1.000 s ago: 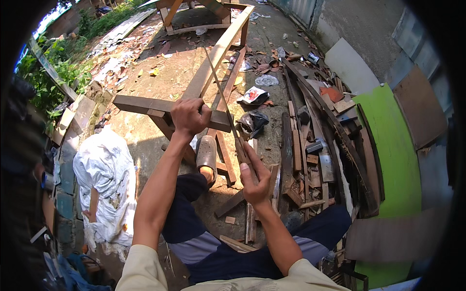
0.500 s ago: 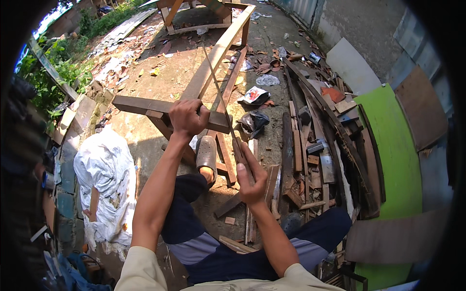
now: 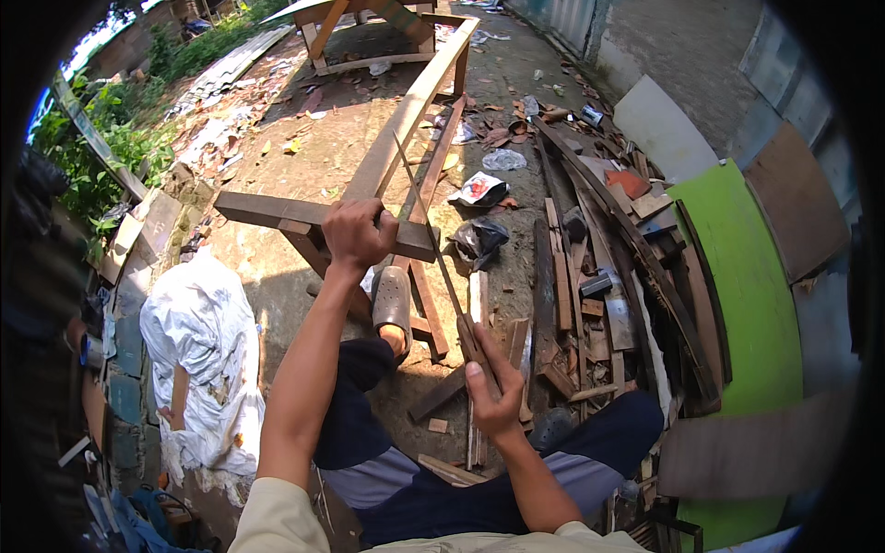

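Observation:
My left hand is closed over a dark wooden crosspiece at the near end of a long wooden frame. In my right hand is the brown handle of a handsaw, its thin blade seen nearly edge-on. The blade slants forward and to the left, lying against the right end of the crosspiece. Whether its teeth are sunk in the wood I cannot tell. My foot in a grey-brown clog is just beneath the crosspiece, beside the frame's lower timbers.
Scrap planks and offcuts are heaped to the right, by a leaning green panel. A crumpled white sheet lies on the left. Plastic litter is on the ground ahead; a wooden table-like structure stands farther off.
My right hand has drawn the handsaw back toward me and slightly right, so its tip sits nearer the crosspiece. My left hand keeps its hold on the wood.

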Action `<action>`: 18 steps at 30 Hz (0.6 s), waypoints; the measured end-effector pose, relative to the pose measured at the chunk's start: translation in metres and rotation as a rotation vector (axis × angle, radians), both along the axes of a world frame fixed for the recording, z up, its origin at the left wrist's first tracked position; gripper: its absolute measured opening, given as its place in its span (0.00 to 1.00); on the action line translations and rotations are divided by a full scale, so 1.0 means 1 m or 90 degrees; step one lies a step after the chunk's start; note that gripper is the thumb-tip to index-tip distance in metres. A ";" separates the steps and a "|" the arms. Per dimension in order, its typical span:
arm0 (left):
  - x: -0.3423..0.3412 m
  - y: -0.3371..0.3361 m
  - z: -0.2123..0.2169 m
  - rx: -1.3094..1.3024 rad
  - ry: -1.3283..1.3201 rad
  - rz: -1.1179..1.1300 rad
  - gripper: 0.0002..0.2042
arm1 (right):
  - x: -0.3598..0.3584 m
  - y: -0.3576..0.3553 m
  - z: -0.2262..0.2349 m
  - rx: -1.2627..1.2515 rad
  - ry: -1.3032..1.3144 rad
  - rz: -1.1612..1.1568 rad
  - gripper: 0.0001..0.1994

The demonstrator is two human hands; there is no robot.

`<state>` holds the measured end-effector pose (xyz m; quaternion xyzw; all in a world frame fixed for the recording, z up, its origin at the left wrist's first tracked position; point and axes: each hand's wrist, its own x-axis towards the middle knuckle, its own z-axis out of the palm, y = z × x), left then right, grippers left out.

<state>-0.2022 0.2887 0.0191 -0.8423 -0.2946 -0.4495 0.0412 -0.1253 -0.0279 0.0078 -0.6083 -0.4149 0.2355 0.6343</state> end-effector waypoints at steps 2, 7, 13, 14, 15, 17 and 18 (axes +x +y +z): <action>-0.002 0.001 0.002 0.004 0.001 -0.001 0.13 | 0.006 0.044 -0.004 0.055 -0.014 0.005 0.26; -0.004 0.002 0.001 0.010 -0.020 -0.020 0.13 | -0.010 0.003 0.002 0.033 -0.016 -0.012 0.27; -0.001 0.002 0.002 0.018 -0.015 -0.015 0.12 | -0.023 -0.058 -0.014 0.033 -0.019 -0.033 0.26; 0.001 0.002 0.002 0.016 -0.014 -0.013 0.11 | -0.018 -0.045 -0.007 0.005 0.021 -0.020 0.26; 0.001 0.001 0.000 0.023 -0.003 -0.012 0.11 | -0.006 -0.019 -0.002 0.013 0.015 -0.018 0.25; 0.002 0.000 0.005 0.002 -0.005 -0.006 0.11 | 0.007 0.023 -0.004 0.049 0.000 -0.011 0.25; 0.000 0.003 0.006 -0.007 0.007 0.009 0.12 | 0.010 0.039 -0.013 0.076 -0.008 -0.006 0.26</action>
